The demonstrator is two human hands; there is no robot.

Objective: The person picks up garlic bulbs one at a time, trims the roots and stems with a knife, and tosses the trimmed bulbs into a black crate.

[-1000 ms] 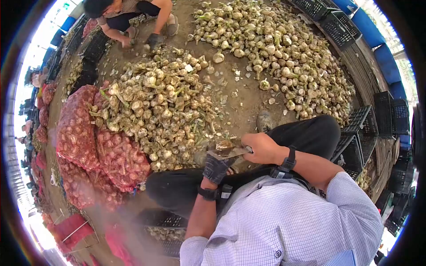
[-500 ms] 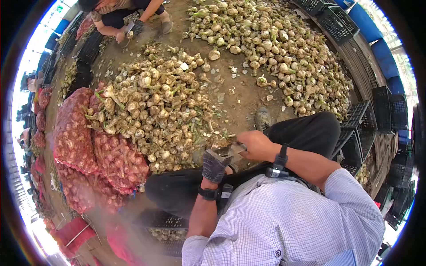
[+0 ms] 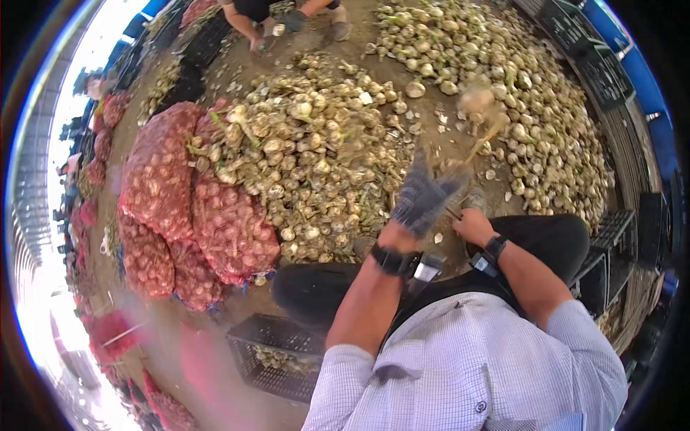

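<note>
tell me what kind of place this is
Probably an open-air garlic sorting yard on a farm: heaps of garlic bulbs lie on bare dirt, with filled red mesh sacks beside them and black plastic crates around.

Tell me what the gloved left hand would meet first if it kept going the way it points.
The left hand, blurred, points up and right toward the blurred garlic bulb and, past bare dirt, the right garlic pile. Probably that bulb first; depth is unclear.

Dirt floor [image 3: 402,154], black crates [image 3: 277,355], daylight

Garlic sorting yard: heaped bulbs [image 3: 316,144], crates [image 3: 277,355]
</note>
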